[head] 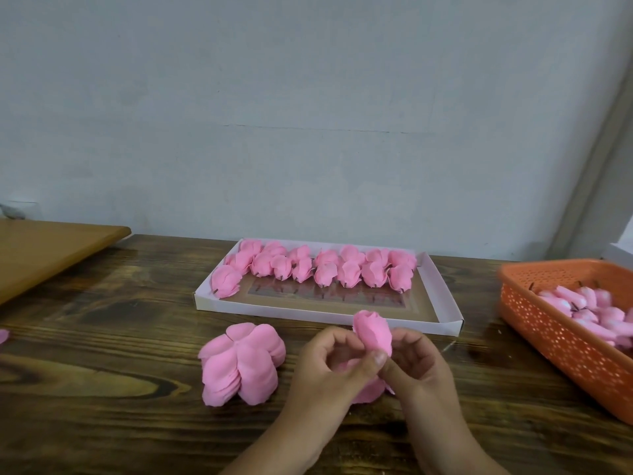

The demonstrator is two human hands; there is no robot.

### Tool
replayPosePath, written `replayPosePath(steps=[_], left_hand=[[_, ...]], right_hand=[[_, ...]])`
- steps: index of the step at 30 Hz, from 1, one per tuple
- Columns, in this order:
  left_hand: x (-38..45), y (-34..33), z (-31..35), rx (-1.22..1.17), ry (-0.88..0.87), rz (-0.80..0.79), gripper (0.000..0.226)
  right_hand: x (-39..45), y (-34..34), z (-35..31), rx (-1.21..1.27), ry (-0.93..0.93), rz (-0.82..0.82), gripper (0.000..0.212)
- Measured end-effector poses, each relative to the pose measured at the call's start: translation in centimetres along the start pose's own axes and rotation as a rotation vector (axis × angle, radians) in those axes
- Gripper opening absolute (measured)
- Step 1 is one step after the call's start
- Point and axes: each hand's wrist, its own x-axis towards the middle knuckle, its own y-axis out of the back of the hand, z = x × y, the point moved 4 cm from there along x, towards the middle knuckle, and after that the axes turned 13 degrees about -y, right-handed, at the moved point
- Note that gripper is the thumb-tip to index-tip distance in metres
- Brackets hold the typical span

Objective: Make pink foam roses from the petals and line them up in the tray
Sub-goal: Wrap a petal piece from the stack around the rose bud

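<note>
Shaping: a person works a pink foam rose bud (371, 332) between both hands, just above a dark wooden table (102, 337).
Left hand (329, 368): fingers curl toward the bud, and the thumb presses at its base.
Right hand (416, 363): fingers curl round the bud's right side and pinch the base against the left thumb.
Bud: it stands upright, tip toward the wall, with a loose petal (368, 389) spread beneath it and partly hidden by the hands.
Petal stack (239, 365): a flat pile of pink foam petals lies on the table just left of the hands, not touching them.
Tray (442, 303): a shallow white cardboard tray sits beyond the hands; two rows of finished roses (318, 267) fill its far side, and the near strip is bare.
Basket (561, 344): an orange perforated basket at right holds paler pink buds with short dark stems.
Handling: the foam looks very light, soft and springy, so petals would likely creep open if let go; hard squeezing may crease or tear the thin edges.
Where to hold: the base, near the stem end, seems the safest spot, leaving the rolled tip unpressed.
</note>
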Motion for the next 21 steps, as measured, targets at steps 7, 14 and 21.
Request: replayPosePath(steps=[7,14,21], left_hand=[[-0.1,0.2,0.1,0.005,0.057,0.003,0.033],[0.8,1.4,0.9,0.091,0.026,0.121,0.025],[5.1,3.8,4.1,0.334,-0.105,0.13,0.028]], right_hand=[[-0.8,-0.6,-0.3,-0.223,0.162,0.02,0.03],[-0.7,-0.7,0.0,-0.276,0.196,-0.015,0.017],[-0.8,0.4,-0.4,-0.279,0.257,0.071,0.027]])
